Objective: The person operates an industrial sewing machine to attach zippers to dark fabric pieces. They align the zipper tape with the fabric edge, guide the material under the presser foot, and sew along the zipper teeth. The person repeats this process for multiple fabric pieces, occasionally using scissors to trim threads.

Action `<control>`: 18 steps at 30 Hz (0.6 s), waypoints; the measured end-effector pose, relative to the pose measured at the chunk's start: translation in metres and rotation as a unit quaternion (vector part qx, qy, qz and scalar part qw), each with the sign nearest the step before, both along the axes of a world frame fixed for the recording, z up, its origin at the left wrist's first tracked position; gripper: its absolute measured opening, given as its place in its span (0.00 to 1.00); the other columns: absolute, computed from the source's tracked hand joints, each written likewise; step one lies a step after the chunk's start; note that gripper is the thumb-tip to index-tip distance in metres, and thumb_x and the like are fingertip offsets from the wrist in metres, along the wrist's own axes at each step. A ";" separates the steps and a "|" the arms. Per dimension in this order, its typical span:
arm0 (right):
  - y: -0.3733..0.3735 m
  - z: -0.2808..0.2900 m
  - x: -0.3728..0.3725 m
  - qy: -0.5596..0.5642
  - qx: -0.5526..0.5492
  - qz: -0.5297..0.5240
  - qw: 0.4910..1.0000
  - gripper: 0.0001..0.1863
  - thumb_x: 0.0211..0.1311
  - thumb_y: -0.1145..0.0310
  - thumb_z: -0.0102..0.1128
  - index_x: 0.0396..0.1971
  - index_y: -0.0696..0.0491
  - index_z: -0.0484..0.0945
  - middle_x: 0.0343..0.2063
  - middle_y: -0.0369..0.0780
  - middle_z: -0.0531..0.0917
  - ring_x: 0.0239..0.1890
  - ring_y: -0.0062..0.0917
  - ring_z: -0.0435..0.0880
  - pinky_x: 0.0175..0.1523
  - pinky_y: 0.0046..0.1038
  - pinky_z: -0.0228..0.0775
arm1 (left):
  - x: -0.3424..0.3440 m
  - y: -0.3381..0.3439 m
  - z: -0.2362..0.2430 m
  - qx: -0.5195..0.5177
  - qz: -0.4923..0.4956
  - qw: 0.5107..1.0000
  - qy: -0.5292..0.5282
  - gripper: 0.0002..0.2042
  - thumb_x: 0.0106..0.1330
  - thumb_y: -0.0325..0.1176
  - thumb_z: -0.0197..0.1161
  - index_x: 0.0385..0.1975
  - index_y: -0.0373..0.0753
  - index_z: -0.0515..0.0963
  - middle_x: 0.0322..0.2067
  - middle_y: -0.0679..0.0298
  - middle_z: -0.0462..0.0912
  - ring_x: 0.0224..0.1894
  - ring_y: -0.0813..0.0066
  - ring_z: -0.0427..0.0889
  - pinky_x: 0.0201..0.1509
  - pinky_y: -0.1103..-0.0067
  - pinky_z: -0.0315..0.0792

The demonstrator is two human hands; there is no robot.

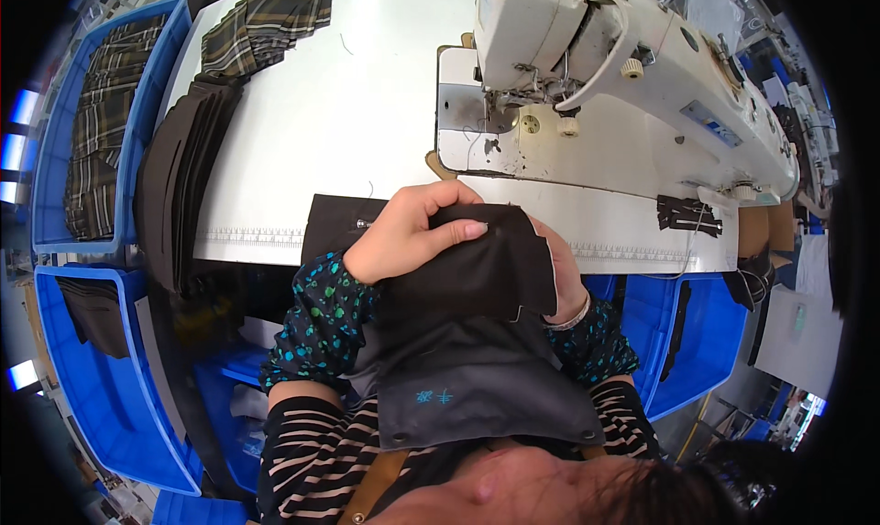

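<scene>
A dark brown-black fabric piece (458,282) lies across the table's front edge and hangs down toward my lap. A small metal zipper pull (363,224) shows near its left end. My left hand (412,232) is closed on the upper part of the fabric, thumb on top and fingers curled over the far edge. My right hand (566,278) holds the right end from behind, and its fingers are mostly hidden by the cloth. Beyond the hands stands a white sewing machine (642,76), its needle area and metal plate (458,145) apart from the fabric.
A stack of dark fabric pieces (179,177) and folded plaid cloth (266,26) lie on the left of the white table (321,113). Blue bins (119,388) stand left and right, one holding plaid cloth. Dark scraps (687,215) lie right, near a ruler strip (247,235).
</scene>
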State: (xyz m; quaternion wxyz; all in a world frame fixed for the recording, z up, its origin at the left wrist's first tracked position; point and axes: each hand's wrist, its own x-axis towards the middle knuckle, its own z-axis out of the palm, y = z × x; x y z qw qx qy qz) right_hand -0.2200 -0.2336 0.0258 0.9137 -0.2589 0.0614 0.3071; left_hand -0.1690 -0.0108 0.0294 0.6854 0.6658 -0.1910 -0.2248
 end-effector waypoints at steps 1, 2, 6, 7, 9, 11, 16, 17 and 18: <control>0.002 0.002 0.000 0.004 0.007 -0.004 1.000 0.18 0.86 0.60 0.43 0.57 0.58 0.75 0.47 0.38 0.84 0.46 0.18 0.85 0.54 0.24 0.80 | 0.000 0.001 -0.001 -0.003 -0.005 1.000 0.015 0.09 0.73 0.29 0.68 0.46 0.31 0.82 0.34 0.69 0.85 0.39 0.85 0.78 0.47 0.82 0.76; 0.002 0.002 -0.001 0.000 0.005 -0.009 1.000 0.19 0.86 0.60 0.42 0.59 0.58 0.74 0.49 0.38 0.84 0.47 0.19 0.85 0.55 0.24 0.81 | 0.001 0.001 -0.002 -0.006 -0.010 1.000 0.029 0.08 0.75 0.30 0.66 0.45 0.31 0.81 0.33 0.69 0.84 0.38 0.85 0.77 0.46 0.82 0.75; 0.002 -0.002 -0.004 -0.039 -0.018 -0.021 0.999 0.21 0.86 0.61 0.41 0.65 0.59 0.71 0.53 0.40 0.84 0.51 0.21 0.86 0.58 0.26 0.82 | 0.002 0.002 -0.011 0.003 -0.004 1.000 0.013 0.11 0.80 0.34 0.61 0.41 0.30 0.80 0.30 0.71 0.79 0.35 0.86 0.70 0.42 0.82 0.71; 0.002 -0.002 -0.004 -0.049 -0.016 -0.020 0.998 0.22 0.87 0.61 0.40 0.66 0.59 0.71 0.53 0.40 0.84 0.51 0.21 0.86 0.58 0.26 0.82 | 0.002 0.001 -0.013 -0.003 -0.003 1.000 0.020 0.11 0.80 0.34 0.60 0.41 0.30 0.79 0.30 0.72 0.78 0.35 0.86 0.70 0.41 0.82 0.71; -0.001 -0.007 -0.003 -0.059 0.015 -0.009 0.998 0.22 0.87 0.61 0.40 0.66 0.59 0.71 0.54 0.39 0.84 0.51 0.20 0.86 0.58 0.26 0.81 | 0.002 0.001 -0.016 -0.015 -0.004 0.999 0.034 0.12 0.81 0.34 0.59 0.40 0.30 0.79 0.29 0.72 0.77 0.34 0.86 0.68 0.40 0.82 0.70; -0.008 -0.019 -0.002 -0.057 0.075 0.012 0.995 0.22 0.87 0.61 0.39 0.66 0.59 0.71 0.55 0.39 0.83 0.52 0.20 0.85 0.59 0.25 0.80 | 0.001 -0.001 -0.012 -0.026 -0.001 0.998 0.053 0.12 0.81 0.34 0.59 0.40 0.30 0.79 0.29 0.72 0.76 0.34 0.86 0.68 0.40 0.82 0.70; 0.007 0.012 -0.006 -0.031 -0.087 -0.031 0.995 0.20 0.86 0.62 0.42 0.64 0.59 0.72 0.50 0.36 0.83 0.47 0.15 0.84 0.52 0.20 0.80 | 0.006 0.006 -0.017 -0.001 -0.039 0.997 0.062 0.12 0.82 0.33 0.57 0.51 0.29 0.81 0.39 0.73 0.85 0.42 0.91 0.78 0.48 0.85 0.75; 0.004 0.011 -0.005 -0.053 -0.124 -0.023 0.991 0.19 0.85 0.63 0.45 0.63 0.59 0.73 0.48 0.35 0.84 0.46 0.14 0.84 0.50 0.20 0.79 | 0.006 0.005 -0.017 -0.004 -0.040 0.997 0.063 0.12 0.82 0.33 0.57 0.51 0.30 0.81 0.39 0.73 0.85 0.42 0.91 0.78 0.48 0.85 0.75; 0.001 0.010 -0.005 -0.075 -0.160 -0.016 0.984 0.17 0.84 0.64 0.48 0.61 0.58 0.73 0.47 0.35 0.84 0.45 0.13 0.83 0.49 0.19 0.79 | 0.006 0.005 -0.017 -0.006 -0.041 0.997 0.064 0.12 0.82 0.33 0.57 0.50 0.30 0.81 0.39 0.73 0.85 0.42 0.91 0.78 0.48 0.85 0.75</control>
